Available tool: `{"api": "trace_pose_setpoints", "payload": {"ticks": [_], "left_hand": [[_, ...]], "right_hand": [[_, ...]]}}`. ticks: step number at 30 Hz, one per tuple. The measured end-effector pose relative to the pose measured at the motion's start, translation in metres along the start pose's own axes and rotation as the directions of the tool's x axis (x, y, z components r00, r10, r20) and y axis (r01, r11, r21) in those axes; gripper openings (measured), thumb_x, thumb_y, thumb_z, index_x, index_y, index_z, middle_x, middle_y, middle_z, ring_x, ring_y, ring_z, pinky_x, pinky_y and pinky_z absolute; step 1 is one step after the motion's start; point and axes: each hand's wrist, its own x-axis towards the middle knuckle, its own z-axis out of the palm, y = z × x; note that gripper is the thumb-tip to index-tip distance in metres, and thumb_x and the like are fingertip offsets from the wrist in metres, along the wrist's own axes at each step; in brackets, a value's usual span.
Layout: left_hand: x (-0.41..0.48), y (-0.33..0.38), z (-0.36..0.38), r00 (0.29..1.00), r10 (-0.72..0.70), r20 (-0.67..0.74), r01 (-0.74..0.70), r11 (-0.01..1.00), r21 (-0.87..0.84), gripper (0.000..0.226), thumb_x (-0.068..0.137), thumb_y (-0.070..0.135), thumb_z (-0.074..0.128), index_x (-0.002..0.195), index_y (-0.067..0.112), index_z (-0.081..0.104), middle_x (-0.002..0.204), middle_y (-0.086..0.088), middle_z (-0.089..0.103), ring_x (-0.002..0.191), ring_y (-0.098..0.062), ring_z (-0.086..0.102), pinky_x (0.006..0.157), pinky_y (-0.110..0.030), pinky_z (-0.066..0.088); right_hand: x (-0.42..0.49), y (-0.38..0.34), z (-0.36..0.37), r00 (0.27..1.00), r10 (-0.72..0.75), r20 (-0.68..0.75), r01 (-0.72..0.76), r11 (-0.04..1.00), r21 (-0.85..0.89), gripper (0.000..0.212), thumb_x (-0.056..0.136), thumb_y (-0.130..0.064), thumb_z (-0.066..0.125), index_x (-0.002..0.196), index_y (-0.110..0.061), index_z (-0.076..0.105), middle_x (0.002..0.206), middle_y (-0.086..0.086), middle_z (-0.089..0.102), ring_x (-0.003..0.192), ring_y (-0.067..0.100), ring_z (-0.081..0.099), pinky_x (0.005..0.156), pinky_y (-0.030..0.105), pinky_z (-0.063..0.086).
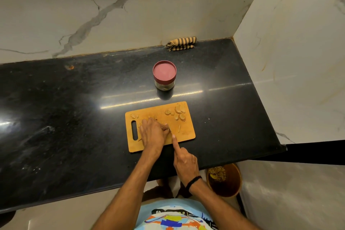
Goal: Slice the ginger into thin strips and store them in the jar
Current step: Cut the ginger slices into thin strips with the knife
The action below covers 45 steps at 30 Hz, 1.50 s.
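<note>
The countertop (74, 117) is black and faintly speckled, the cutting board (186, 132) orange-tan, the ginger pieces (179, 112) pale tan, and the jar lid (164, 72) dusky pink with a maroon rim. The cloth (182, 43) is striped black and tan, the wall (93, 15) white with grey veins, the wristband (194, 181) black.

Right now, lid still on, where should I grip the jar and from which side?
Probably grip the jar round its glass body below the red lid, coming from the board side: it stands upright, with bare counter around it.
</note>
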Motion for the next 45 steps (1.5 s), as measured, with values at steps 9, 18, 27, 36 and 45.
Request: {"api": "trace_pose_setpoints", "payload": {"ticks": [9, 18, 27, 36, 45], "left_hand": [[0.002, -0.004, 0.004, 0.999, -0.049, 0.015, 0.050, 0.993, -0.107, 0.028, 0.090, 0.047, 0.068, 0.108, 0.028, 0.077, 0.106, -0.001, 0.063, 0.102, -0.020, 0.042, 0.090, -0.036, 0.039], [0.000, -0.005, 0.006, 0.997, -0.067, -0.026, 0.061, 0.983, -0.173, 0.031, 0.084, 0.043, 0.076, 0.109, 0.024, 0.077, 0.105, -0.002, 0.065, 0.100, -0.019, 0.044, 0.089, -0.040, 0.046], [0.003, -0.010, 0.008, 0.997, -0.075, -0.005, 0.071, 0.970, -0.231, 0.029, 0.080, 0.043, 0.080, 0.105, 0.028, 0.077, 0.102, 0.002, 0.073, 0.102, -0.018, 0.045, 0.087, -0.038, 0.046], [0.004, -0.011, 0.010, 0.997, -0.068, 0.024, 0.071, 0.977, -0.200, 0.032, 0.083, 0.044, 0.077, 0.110, 0.028, 0.076, 0.106, 0.002, 0.071, 0.102, -0.019, 0.043, 0.087, -0.037, 0.044], [0.002, -0.013, 0.015, 0.998, -0.051, -0.032, 0.043, 0.978, -0.205, 0.035, 0.078, 0.043, 0.081, 0.110, 0.027, 0.076, 0.107, 0.002, 0.066, 0.096, -0.012, 0.036, 0.087, -0.035, 0.045]], "right_hand": [[-0.001, -0.001, 0.001, 0.998, 0.017, -0.061, -0.018, 1.000, -0.017, 0.070, 0.081, -0.006, 0.075, 0.144, -0.021, 0.049, 0.061, -0.003, 0.029, 0.041, 0.009, 0.024, 0.033, 0.028, 0.032], [-0.007, 0.001, 0.000, 0.997, 0.030, -0.077, -0.028, 0.999, 0.018, 0.064, 0.086, -0.008, 0.072, 0.144, -0.021, 0.050, 0.059, -0.003, 0.036, 0.042, 0.007, 0.025, 0.036, 0.023, 0.031], [0.006, -0.007, -0.003, 0.995, 0.033, -0.098, -0.035, 0.999, -0.019, 0.066, 0.083, -0.009, 0.075, 0.143, -0.023, 0.051, 0.064, -0.003, 0.029, 0.043, 0.008, 0.024, 0.036, 0.024, 0.027], [-0.003, -0.002, -0.006, 0.997, 0.043, -0.071, -0.044, 0.999, -0.014, 0.072, 0.077, -0.003, 0.079, 0.141, -0.022, 0.053, 0.063, -0.003, 0.029, 0.041, 0.008, 0.023, 0.035, 0.023, 0.025], [0.005, -0.004, -0.014, 0.986, 0.166, 0.020, -0.164, 0.939, 0.303, 0.053, 0.101, -0.019, 0.052, 0.151, -0.024, 0.037, 0.055, -0.007, 0.039, 0.046, 0.009, 0.039, 0.045, 0.026, 0.036]]}}
